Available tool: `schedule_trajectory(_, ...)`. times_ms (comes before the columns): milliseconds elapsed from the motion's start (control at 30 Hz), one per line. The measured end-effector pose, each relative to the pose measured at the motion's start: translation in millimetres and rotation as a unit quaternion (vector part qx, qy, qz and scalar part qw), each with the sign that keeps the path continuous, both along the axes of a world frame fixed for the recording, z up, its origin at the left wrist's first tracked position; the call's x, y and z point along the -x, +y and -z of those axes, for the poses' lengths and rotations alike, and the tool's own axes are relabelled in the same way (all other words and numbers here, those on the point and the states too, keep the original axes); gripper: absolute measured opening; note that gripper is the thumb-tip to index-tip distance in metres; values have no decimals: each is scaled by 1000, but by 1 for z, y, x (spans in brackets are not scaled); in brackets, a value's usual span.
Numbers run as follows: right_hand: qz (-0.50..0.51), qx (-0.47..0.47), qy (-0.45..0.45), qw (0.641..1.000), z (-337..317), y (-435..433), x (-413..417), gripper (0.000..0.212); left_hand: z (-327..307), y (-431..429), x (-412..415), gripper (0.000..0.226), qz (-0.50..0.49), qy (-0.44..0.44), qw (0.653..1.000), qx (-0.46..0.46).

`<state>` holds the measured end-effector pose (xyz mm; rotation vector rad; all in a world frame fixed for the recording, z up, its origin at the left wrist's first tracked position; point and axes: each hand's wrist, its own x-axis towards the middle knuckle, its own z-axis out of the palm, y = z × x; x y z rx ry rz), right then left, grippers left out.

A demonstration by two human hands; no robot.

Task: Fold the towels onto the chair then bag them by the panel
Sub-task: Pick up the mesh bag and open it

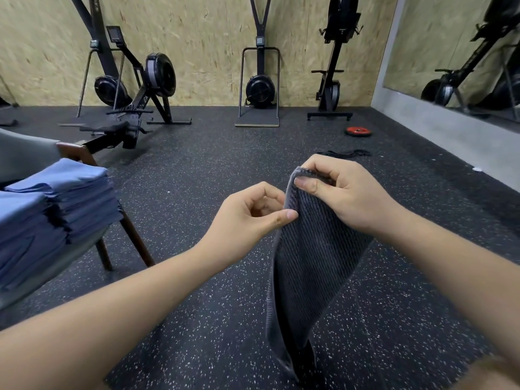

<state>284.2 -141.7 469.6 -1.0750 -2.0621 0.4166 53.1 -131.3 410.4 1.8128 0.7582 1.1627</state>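
A dark grey ribbed towel point(309, 266) hangs in front of me above the floor. My right hand point(340, 192) grips its top corner, thumb on the near side. My left hand point(253, 218) pinches the towel's left edge just below that corner, between thumb and forefinger. To my left stands a chair point(84, 156) with wooden legs and a grey seat. Two stacks of folded blue towels point(56, 209) lie on it.
Black speckled rubber floor point(197, 170) spreads ahead. Rowing and ski machines point(135, 88) line the wooden panel wall point(197, 29) at the back. A red weight plate point(358, 131) and a black cord point(346, 153) lie on the floor. A mirror point(461, 52) covers the right wall.
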Motion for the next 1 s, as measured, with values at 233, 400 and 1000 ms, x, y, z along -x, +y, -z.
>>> schedule_trajectory(233, 14, -5, 26, 1000, -2, 3, -4, 13, -1, 2, -5, 27, -39, -3, 998, -47)
schedule_trajectory(400, 10, -10, 31, 999, -2, 2, -3, 12, 2, 3, -2, 22, -10, 19, 999, -31)
schedule_trajectory(1000, 111, -22, 118, 987, 0, 16, -35, 14, 57, 53, 58, 16, -51, 351, 925, -138)
